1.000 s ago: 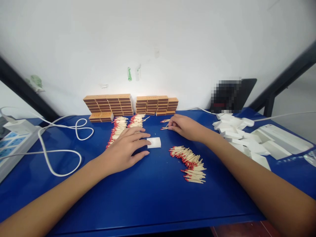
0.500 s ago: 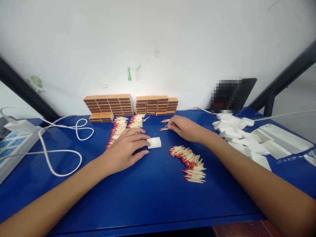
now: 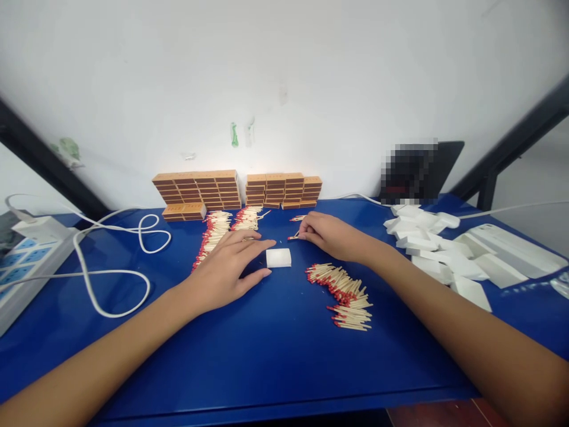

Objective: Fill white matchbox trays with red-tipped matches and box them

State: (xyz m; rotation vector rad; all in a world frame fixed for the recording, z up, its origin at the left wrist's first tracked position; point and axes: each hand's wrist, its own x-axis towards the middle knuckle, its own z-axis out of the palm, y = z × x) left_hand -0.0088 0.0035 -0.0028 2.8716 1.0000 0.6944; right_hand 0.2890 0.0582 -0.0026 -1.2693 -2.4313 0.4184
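My left hand (image 3: 224, 267) is open over the blue table, its fingers spread around the left side of a small white matchbox tray (image 3: 279, 258). Between the thumb and fingertips of my right hand (image 3: 331, 234) is a match (image 3: 292, 238), its red head pointing left; whether there is more than one cannot be made out. Just behind that hand lie a few loose matches (image 3: 296, 219). A curved pile of red-tipped matches (image 3: 340, 287) rests in front of my right hand. Two more rows of matches (image 3: 216, 231) lie partly hidden behind my left hand.
Stacked matchboxes (image 3: 217, 191) stand along the wall. White trays (image 3: 422, 231) are heaped at the right, below a dark tablet-like panel (image 3: 444, 172). At the left are a power strip (image 3: 26, 261) and looped white cables (image 3: 86, 279).
My left fingers have lifted away from the white tray and opened wider. My right hand has shifted slightly left and toward me, closing on a match.
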